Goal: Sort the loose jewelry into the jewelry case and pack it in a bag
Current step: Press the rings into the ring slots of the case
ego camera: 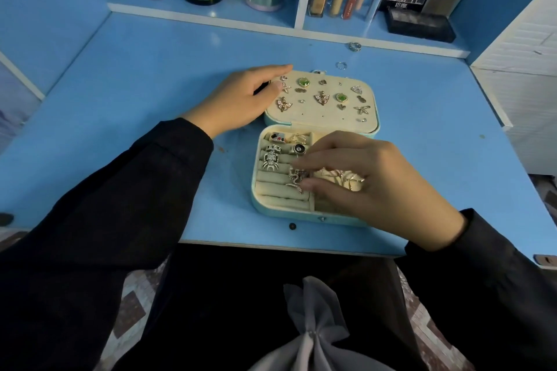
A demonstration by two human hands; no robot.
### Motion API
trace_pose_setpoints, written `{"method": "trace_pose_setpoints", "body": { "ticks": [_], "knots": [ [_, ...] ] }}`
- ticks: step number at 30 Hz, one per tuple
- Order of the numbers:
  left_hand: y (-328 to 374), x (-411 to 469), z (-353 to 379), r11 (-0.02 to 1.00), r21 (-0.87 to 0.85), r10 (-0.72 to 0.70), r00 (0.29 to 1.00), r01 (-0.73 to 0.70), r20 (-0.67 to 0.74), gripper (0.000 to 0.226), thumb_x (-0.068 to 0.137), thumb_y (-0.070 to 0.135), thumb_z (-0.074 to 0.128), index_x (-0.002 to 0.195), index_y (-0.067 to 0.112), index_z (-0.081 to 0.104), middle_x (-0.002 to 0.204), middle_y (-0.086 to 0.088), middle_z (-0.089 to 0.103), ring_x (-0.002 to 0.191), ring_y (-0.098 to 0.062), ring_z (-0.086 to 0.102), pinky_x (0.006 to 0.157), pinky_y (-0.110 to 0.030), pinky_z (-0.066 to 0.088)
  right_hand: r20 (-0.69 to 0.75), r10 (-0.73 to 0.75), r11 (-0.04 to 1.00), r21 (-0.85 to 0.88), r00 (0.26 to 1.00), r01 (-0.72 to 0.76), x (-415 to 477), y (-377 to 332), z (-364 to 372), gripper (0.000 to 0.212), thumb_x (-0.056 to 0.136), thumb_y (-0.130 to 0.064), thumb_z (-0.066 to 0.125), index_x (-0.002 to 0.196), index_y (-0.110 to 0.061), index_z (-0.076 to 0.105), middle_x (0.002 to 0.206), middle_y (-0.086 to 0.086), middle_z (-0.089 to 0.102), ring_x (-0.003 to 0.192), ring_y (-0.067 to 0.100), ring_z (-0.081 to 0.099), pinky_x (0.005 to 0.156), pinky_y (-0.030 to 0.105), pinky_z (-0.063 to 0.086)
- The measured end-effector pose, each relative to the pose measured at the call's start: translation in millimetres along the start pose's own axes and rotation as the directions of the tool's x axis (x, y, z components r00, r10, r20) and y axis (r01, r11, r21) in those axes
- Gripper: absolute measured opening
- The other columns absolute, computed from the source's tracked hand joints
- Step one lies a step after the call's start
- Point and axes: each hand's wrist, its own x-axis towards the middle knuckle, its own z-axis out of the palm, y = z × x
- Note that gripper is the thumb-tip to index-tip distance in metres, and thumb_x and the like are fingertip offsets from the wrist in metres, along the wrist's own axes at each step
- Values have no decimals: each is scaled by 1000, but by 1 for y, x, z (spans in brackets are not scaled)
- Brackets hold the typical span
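Jewelry case (286,214), open mid-desk, lid (319,116) steadied at ten o'clock by flat left hand (241,99); right hand (370,181) pinched rhinestone ring (297,179) over ring rolls (278,188), probably best seated upright in a free groove; loose rings (341,65) lay at one o'clock.

Left grip (241,99) lies flat, fingers straight, arm reaching forward; right grip (361,181) curls, thumb and forefinger pinching a ring (297,178).
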Motion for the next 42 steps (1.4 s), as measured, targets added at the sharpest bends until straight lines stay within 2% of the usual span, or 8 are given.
{"method": "trace_pose_setpoints", "body": {
  "ticks": [3,8,12,15,20,23,28,42],
  "knots": [
    [0,3,-3,1000,-10,-5,1000,5,5,40,104,30,45,143,29,47,145,18,47,130,8,42,111,-15,31,-171,77,997,13,982,-76,1,13,-19,20,88,-24,69,105,-17,73,100,-2,67,88,6,62,82,20,49],
    [-1,23,-17,1000,-10,-5,1000,5,19,38,104,36,41,138,28,53,138,17,54,125,8,48,105,-11,34,-397,197,968,-68,896,-242,16,80,-56,22,91,-21,67,112,-13,70,106,3,68,94,12,65,85,29,54],
    [-5,54,-22,1000,27,2,1000,-2,26,35,104,35,41,134,26,58,135,18,56,122,10,48,93,2,32,-353,275,906,-216,894,-364,32,136,-67,30,92,-21,65,120,-12,67,116,6,68,102,19,63,89,11,42],
    [-10,78,-19,998,53,15,996,-19,85,32,103,34,45,130,28,61,133,19,58,121,11,49,96,-1,34,-238,301,878,-307,923,-366,43,164,-66,34,94,-23,62,125,-8,63,125,10,65,112,25,60,94,2,27],
    [-17,112,-10,988,86,114,982,-129,152,30,98,26,55,128,24,63,131,15,59,123,9,50,104,-7,35,-125,304,875,-354,944,-329,66,191,-64,39,98,-25,55,135,-11,56,140,6,55,129,21,50,105,13,26],
    [-16,127,-4,978,95,167,966,-188,195,34,95,25,61,129,23,63,132,13,61,126,8,48,110,-16,35,-113,299,886,-334,947,-320,78,200,-62,40,99,-24,53,137,-11,54,141,6,53,130,19,49,106,8,22],
    [-5,144,10,966,76,226,949,-247,219,36,90,32,67,126,29,65,127,21,61,123,12,49,109,-15,36,-188,250,911,-287,950,-297,95,209,-58,38,97,-18,57,134,-10,56,128,8,62,114,24,57,97,13,34],
    [5,166,28,905,100,400,906,-414,137,18,86,20,74,103,20,78,107,12,73,103,3,65,97,-31,51,-286,135,942,-261,949,-212,111,225,-53,19,91,-11,61,108,-6,69,107,9,66,98,25,62,90,29,47]
  ]
}}
